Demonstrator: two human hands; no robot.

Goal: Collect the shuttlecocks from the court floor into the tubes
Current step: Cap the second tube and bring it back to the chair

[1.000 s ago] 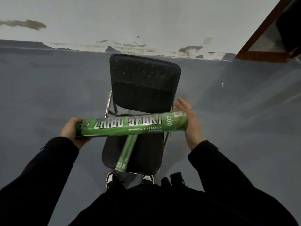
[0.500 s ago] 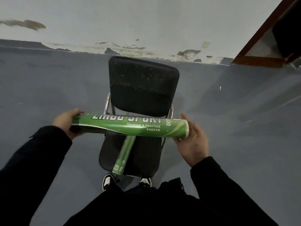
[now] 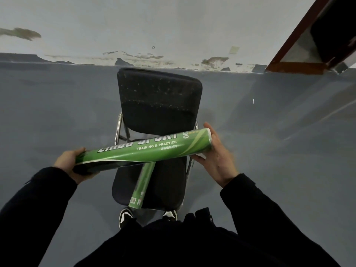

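I hold a long green shuttlecock tube (image 3: 146,151), printed "TRAINING & PRACTICE", crosswise above a chair, its right end tilted up. My left hand (image 3: 70,163) grips its left end from below. My right hand (image 3: 217,158) cups the white-rimmed right end, fingers above it and thumb beneath. A second green tube (image 3: 142,185) lies lengthwise on the chair seat, partly hidden under the held one. A small white object (image 3: 253,101), possibly a shuttlecock, lies on the floor to the far right.
A black padded chair (image 3: 159,97) with a chrome frame stands directly ahead, its back toward a stained white wall (image 3: 173,26). Grey court floor (image 3: 48,112) spreads left and right. A dark red door frame (image 3: 300,35) is at upper right. My shoes (image 3: 126,216) show under the seat.
The held tube has tilted: its right end rose and its left end dropped. It has also rolled, so the printed text sits higher. Both hands stay on the ends.
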